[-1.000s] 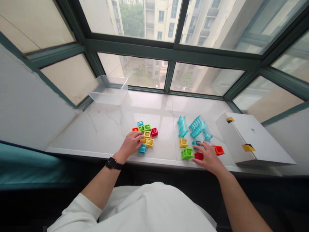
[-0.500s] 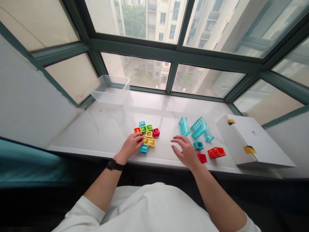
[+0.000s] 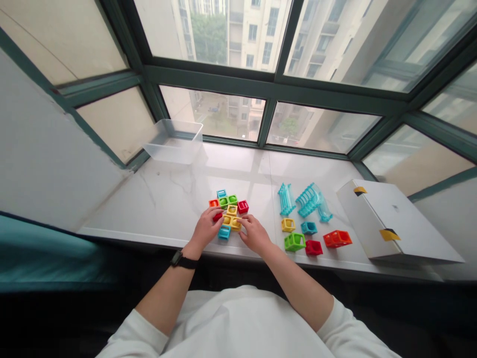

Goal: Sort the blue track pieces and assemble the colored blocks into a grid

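Several hollow plastic cube blocks in blue, green, yellow, red and orange sit together as a cluster on the white sill. My left hand [image 3: 206, 227] is closed at its left side, fingertips on a red cube block [image 3: 217, 217]. From the right, my right hand [image 3: 256, 234] pinches a yellow cube block [image 3: 236, 224] at the cluster's edge. A light blue cube block [image 3: 224, 232] lies between the hands at the front. Green cube blocks [image 3: 223, 202] and another red cube block [image 3: 243, 207] form the far part. Fingers partly hide the near blocks.
To the right lie loose blocks: yellow [image 3: 288, 224], green [image 3: 294, 242], blue [image 3: 308, 228], red [image 3: 313, 247] and orange-red [image 3: 337, 238]. Behind them are clear blue track pieces [image 3: 309, 200]. A white box [image 3: 402, 219] stands far right, a clear bin [image 3: 173, 144] back left by the window.
My right hand has moved left from beside the loose blocks to the cluster, uncovering the loose yellow and green blocks. My left hand stays at the cluster's left side.
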A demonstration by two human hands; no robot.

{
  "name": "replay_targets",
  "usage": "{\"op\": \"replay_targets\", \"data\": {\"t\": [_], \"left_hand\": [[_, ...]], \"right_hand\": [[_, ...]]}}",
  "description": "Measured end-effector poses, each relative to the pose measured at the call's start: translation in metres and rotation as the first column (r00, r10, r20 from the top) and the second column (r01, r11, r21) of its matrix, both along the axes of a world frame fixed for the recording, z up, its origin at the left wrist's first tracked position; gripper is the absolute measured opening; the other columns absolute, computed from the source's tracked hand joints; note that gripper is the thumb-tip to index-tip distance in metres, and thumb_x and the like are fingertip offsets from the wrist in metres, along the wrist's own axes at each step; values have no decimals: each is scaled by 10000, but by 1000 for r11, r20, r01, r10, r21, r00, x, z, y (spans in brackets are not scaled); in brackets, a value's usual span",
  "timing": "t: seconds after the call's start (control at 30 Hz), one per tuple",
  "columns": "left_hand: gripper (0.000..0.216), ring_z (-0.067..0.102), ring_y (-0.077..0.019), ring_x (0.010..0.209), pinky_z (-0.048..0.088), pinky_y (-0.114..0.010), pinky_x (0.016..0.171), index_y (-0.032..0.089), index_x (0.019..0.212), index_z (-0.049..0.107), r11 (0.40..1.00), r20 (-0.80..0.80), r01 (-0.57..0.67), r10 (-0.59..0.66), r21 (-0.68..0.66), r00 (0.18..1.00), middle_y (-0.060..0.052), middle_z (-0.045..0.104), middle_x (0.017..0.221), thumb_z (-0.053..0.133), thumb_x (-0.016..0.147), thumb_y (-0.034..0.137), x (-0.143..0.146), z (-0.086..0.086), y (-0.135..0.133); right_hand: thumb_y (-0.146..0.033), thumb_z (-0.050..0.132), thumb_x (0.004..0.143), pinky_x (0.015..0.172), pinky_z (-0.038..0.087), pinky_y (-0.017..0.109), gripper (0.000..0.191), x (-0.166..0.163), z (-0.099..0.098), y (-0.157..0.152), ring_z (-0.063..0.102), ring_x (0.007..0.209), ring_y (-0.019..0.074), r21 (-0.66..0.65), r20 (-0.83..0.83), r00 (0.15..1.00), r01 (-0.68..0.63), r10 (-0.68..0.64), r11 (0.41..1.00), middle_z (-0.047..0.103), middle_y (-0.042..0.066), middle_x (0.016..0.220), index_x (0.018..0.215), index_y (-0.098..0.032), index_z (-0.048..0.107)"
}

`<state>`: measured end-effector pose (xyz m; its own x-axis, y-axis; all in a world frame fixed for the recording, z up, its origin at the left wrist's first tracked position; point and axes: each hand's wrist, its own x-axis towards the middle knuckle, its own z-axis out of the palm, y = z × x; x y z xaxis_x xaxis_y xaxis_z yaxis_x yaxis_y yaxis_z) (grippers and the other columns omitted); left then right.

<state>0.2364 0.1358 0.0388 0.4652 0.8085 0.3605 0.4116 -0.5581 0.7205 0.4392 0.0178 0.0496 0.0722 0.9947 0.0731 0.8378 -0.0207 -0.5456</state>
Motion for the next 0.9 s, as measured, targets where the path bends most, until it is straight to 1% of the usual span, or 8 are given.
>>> {"op": "replay_targets", "data": {"t": [0.13,0.23,0.3,0.4,0.5,0.57,0.67,0.9], "left_hand": [[244,655,-262,1236,509,-477,1144,235,1153,719,984,196,-158,172,-85,965,-85,713,1244,608,940,279,9,-3,-4],[236,643,-270,1259,490,-490,1167,230,1131,720,967,223,-221,245,-130,944,-93,699,1261,621,922,275,17,-7,-4],[235,613,-278,1310,468,-497,1188,231,1131,726,968,190,-224,242,-111,951,-104,671,1330,617,928,281,23,-8,-5],[266,542,-308,1400,417,-533,1224,240,1169,738,983,57,-181,182,-22,982,-113,603,1462,625,934,292,31,-11,-8],[308,466,-351,1469,310,-630,1264,270,1230,737,990,-105,-135,139,45,985,-98,562,1531,631,944,308,38,-18,-13],[317,413,-360,1511,254,-676,1271,285,1251,735,991,-159,-129,135,46,978,-87,559,1541,572,980,294,40,-25,-16],[359,364,-338,1547,261,-676,1271,275,1252,735,992,-152,-120,123,28,981,-86,559,1543,470,1013,243,40,-34,-16],[383,360,-317,1551,291,-654,1278,267,1247,718,994,-123,-106,109,33,986,-71,566,1533,464,975,178,38,-41,-12]], "right_hand": [[-153,714,890,1088,533,405,448,2,-4,-1,628,1255,267,4,-2,1000,8,-8,1000,603,111,1378,1325,-253,668],[-163,708,898,1080,532,392,445,3,-6,-2,632,1244,258,-6,-9,1000,11,-11,1000,607,102,1376,1330,-261,661],[-162,698,904,1070,534,384,444,3,-7,-2,635,1236,253,-12,-10,1000,15,-15,1000,611,98,1374,1334,-266,655],[-153,684,907,1071,531,381,441,2,-7,-1,639,1225,248,-10,-12,1000,13,-14,1000,615,98,1376,1334,-256,649],[-133,675,901,1090,519,382,446,3,-7,-1,638,1238,243,7,-31,1000,2,-2,1000,626,97,1374,1328,-257,648],[-122,672,896,1099,516,391,450,4,-8,-1,638,1245,247,23,-44,999,-2,3,1000,632,99,1376,1325,-257,650],[-121,673,896,1104,517,413,445,4,-9,-1,640,1249,253,39,-63,998,-1,3,999,631,106,1391,1319,-258,653],[-92,650,898,1129,502,427,430,2,-13,4,609,1321,254,67,-100,995,-21,28,998,623,109,1432,1302,-239,641]]}}
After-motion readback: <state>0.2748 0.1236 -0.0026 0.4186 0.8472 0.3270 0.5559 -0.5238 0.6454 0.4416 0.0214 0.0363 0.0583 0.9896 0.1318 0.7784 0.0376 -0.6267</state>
